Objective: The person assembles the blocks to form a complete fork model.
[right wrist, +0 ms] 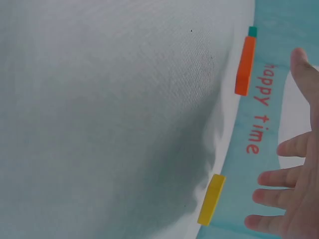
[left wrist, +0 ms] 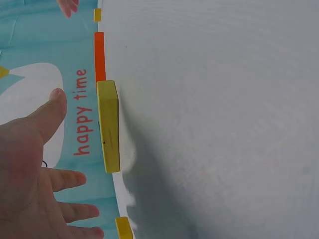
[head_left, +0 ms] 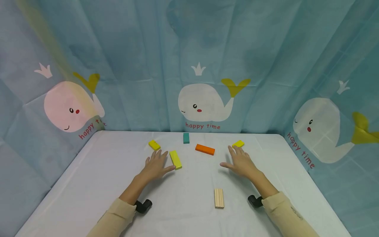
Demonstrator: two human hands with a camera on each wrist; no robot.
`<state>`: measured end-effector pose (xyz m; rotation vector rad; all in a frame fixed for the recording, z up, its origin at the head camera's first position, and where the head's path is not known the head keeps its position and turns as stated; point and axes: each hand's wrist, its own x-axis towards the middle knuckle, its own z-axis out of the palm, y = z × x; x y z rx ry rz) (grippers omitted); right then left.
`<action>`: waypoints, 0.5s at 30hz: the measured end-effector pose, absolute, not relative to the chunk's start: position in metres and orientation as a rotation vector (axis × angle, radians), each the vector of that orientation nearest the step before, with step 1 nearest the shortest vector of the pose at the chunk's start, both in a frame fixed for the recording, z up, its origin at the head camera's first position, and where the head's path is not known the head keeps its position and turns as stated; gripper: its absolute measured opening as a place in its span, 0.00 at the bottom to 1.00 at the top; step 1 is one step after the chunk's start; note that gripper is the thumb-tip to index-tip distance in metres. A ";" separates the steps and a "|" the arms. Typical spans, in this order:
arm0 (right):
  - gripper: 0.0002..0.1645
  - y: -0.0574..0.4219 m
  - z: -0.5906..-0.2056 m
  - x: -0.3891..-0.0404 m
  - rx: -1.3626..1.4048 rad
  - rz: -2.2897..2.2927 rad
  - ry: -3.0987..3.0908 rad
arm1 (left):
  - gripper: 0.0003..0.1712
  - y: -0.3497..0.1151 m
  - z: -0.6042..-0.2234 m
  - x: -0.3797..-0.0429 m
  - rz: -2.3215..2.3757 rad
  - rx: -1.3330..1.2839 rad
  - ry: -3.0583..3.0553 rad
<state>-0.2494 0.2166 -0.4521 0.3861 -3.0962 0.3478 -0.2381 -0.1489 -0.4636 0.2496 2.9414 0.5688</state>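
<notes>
Closest on my feed, a pale, striped rectangular block of bare wood (head_left: 219, 198) lies on the white tabletop (head_left: 183, 217). Beyond it and to either side I see the left hand (head_left: 155, 165) and the right hand (head_left: 241, 162) hovering well apart, the fingers of each straight and spread, thumbs pointing inward. A long yellow oblong block with visible grain (head_left: 175, 160) lies just beside the left hand, on its thumb side; the left wrist view shows me a gap between them. Slightly farther off, a bright orange oblong block (head_left: 205, 149) lies slanted between the hands. Just past the right hand's fingertips I find a small yellow block (head_left: 238, 143), and past the left hand's, another small yellow block (head_left: 154, 145). Farthest on the tabletop, a short teal block (head_left: 186, 138) lies before the whale-printed blue-green curtain (head_left: 133, 49).
</notes>
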 end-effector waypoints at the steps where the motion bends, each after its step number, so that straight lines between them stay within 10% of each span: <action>1: 0.57 0.216 -0.452 -0.250 0.384 0.349 -3.101 | 0.50 -0.149 -0.464 -0.239 0.562 0.250 2.940; 15: 0.57 0.205 -0.450 -0.266 0.396 0.387 -3.162 | 0.51 -0.139 -0.463 -0.250 0.559 0.253 2.916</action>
